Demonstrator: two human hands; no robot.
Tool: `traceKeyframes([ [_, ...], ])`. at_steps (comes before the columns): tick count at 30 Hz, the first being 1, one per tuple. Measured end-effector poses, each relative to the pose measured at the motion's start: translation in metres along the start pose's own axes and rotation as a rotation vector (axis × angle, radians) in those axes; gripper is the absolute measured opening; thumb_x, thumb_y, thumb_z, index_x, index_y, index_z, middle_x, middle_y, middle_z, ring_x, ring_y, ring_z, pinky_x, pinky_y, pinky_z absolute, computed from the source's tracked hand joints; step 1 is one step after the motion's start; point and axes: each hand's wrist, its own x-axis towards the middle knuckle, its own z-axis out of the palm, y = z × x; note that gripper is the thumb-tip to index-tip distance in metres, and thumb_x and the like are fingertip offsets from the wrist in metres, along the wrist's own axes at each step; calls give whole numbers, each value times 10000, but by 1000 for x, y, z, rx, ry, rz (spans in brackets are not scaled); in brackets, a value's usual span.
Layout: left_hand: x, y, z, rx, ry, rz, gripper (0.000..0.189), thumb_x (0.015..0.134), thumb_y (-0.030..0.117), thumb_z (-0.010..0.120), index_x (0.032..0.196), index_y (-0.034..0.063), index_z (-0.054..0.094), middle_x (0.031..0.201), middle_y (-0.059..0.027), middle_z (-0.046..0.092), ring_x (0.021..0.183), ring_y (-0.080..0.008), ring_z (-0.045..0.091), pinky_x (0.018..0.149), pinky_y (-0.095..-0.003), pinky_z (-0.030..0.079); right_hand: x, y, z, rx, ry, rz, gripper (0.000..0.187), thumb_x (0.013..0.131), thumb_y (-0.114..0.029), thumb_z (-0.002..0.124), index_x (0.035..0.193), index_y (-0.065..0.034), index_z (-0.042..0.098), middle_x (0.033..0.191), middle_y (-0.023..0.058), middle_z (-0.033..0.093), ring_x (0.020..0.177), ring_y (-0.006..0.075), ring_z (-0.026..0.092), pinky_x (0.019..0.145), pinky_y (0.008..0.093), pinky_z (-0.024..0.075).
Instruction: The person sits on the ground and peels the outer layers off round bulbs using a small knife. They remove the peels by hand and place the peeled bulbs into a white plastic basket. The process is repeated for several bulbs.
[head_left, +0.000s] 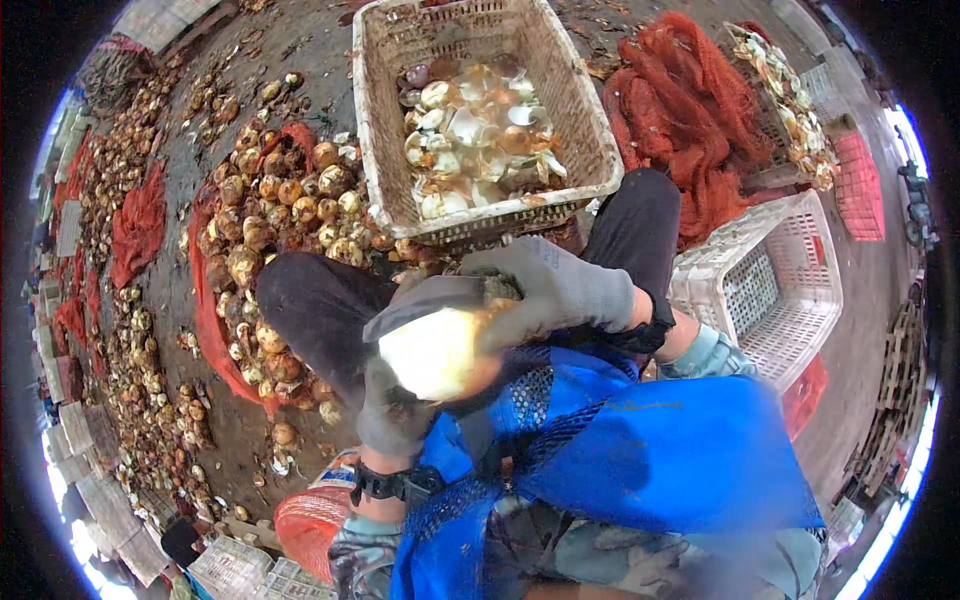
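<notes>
A large pale, partly peeled onion (431, 356) lies in my gloved left hand (394, 409), whose fingers wrap its left side. My right hand (551, 289), in a grey knit glove, is curled against the onion's upper right side; whether it holds a tool is hidden. A dark grey flat shape along the onion's top edge is too blurred to name. Beyond my knees stands a dirty white plastic crate (491, 206) with peeled onions (469, 127) and loose skins in it. Unpeeled onions (259, 232) are heaped on red netting to the left.
Red mesh netting (686, 112) lies right of the full crate. An empty white crate (784, 300) rests tipped on its side near my right knee. Further onions (146, 375) cover the ground at far left. A pink crate (859, 187) stands at far right.
</notes>
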Motion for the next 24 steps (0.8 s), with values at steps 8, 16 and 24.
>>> traceKeyframes([
  [8, 2, -15, -22, 1273, -150, 727, 530, 951, 234, 557, 1414, 72, 357, 1365, -158, 498, 1208, -298, 532, 1028, -414, 422, -1, 1, 9, 330, 20, 106, 528, 725, -387, 765, 1048, -1, 604, 795, 123, 652, 755, 206, 633, 687, 355, 490],
  [16, 7, -7, 24, 663, -29, 252, 429, 996, 266, 491, 1376, 88, 404, 1304, -163, 545, 1177, -292, 556, 1019, -412, 439, -7, -1, 4, 139, -12, 79, 495, 723, -413, 734, 1013, -28, 624, 785, 169, 648, 732, 260, 639, 678, 365, 488],
  [24, 19, -2, 42, 206, 73, 5, 690, 950, 495, 500, 1388, -23, 373, 1358, -174, 497, 1263, -295, 481, 1085, -420, 363, -11, 10, 9, 95, -5, 76, 490, 722, -432, 744, 971, -20, 651, 760, 178, 648, 710, 305, 652, 671, 392, 498],
])
